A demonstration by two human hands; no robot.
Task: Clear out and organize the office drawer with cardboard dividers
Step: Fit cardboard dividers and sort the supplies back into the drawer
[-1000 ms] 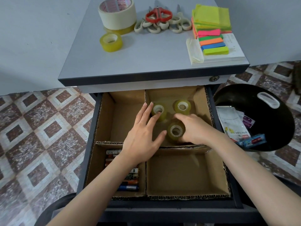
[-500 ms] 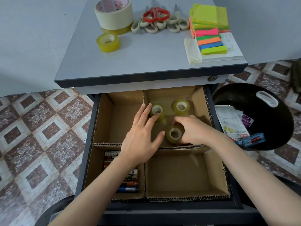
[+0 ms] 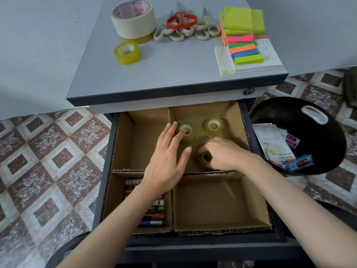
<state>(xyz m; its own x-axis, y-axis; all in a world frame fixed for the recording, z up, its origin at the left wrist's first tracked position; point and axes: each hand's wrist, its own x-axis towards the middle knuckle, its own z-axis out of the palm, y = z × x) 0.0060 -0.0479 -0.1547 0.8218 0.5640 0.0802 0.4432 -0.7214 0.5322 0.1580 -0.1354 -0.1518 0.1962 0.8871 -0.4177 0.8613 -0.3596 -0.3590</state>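
The open drawer [image 3: 108, 171] is split by cardboard dividers [image 3: 170, 120] into four compartments. Three small yellow tape rolls lie in the back right one. My left hand [image 3: 166, 161] reaches in with straight fingers, fingertips touching the left tape roll [image 3: 188, 135]. My right hand [image 3: 222, 153] curls round the near tape roll [image 3: 204, 158], partly hiding it. The third tape roll [image 3: 213, 126] lies apart at the back. Several batteries [image 3: 152, 215] lie in the front left compartment. The other two compartments hold nothing.
On the cabinet top [image 3: 173, 70] sit a wide masking tape roll [image 3: 133, 18], a small yellow tape roll [image 3: 126, 53], several scissors [image 3: 183, 26], and sticky notes [image 3: 243, 35] on paper. A black bin [image 3: 299, 136] with scraps stands to the right on the tiled floor.
My right hand has closed further over the near tape roll, covering more of it. My left hand's fingertips have slid onto the left roll.
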